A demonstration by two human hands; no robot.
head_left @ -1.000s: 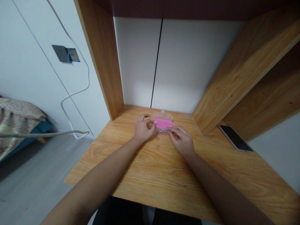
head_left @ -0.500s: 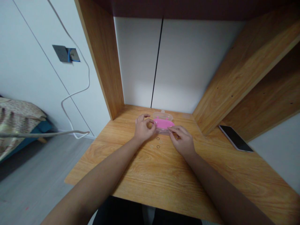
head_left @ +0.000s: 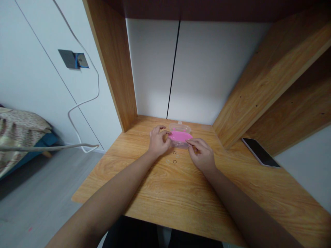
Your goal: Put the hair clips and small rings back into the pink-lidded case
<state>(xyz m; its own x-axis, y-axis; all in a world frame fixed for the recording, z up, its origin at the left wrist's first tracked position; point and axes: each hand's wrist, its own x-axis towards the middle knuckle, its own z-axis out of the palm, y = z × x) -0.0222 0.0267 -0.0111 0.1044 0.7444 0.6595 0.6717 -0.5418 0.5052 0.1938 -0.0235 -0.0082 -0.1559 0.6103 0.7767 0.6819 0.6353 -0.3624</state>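
Observation:
A small clear plastic box with a pink inside (head_left: pixel 179 136) lies on the wooden desk (head_left: pixel 160 193) near its back. My left hand (head_left: pixel 158 141) is at the box's left end, thumb and fingers curled and pinching its edge. My right hand (head_left: pixel 201 154) rests at the box's right front corner, fingers bent and pressed on its rim. Two small dark rings (head_left: pixel 174 156) lie on the desk between my hands, just in front of the box.
A black phone (head_left: pixel 260 152) lies on the desk to the right, under a slanted wooden shelf (head_left: pixel 271 75). A wooden side panel (head_left: pixel 113 65) stands at the left. A white cable (head_left: pixel 82 103) hangs from a wall socket (head_left: pixel 72 59). A bed (head_left: pixel 18 131) is at far left.
Both hands stay on the box with hardly any movement; my left thumb and fingers have shifted slightly along the box's left edge.

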